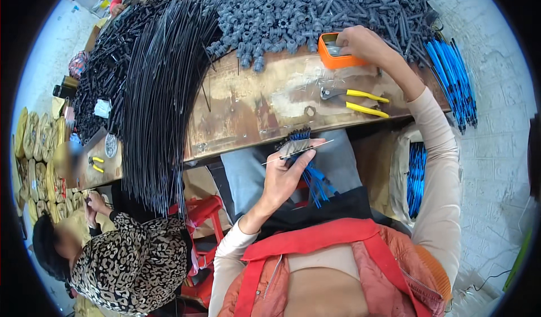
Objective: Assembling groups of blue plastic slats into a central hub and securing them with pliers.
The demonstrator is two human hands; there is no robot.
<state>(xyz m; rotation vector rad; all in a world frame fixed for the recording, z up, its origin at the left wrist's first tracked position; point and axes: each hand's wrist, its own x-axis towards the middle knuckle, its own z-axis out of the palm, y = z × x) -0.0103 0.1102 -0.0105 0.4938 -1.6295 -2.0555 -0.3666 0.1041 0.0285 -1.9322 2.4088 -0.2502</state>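
Blue rods (307, 156) sat bunched in my left hand (284, 173), fingers shut around them, just under the table edge (253, 142). My right hand (363, 44), at one o'clock, dipped curled fingers into the orange box (332, 61); I couldn't tell if it had anything. I thought the thin wire (282, 156) sticking out at nine o'clock could slip out if my grip got loose.

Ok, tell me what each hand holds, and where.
Left hand grips a bundle of blue wires near its top end. Right hand holds nothing clearly; fingers reach into the orange box.

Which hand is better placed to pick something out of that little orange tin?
Probably the right hand: its fingers already rest in the orange tin. The left hand is occupied, gripping a bundle of blue-tipped rods.
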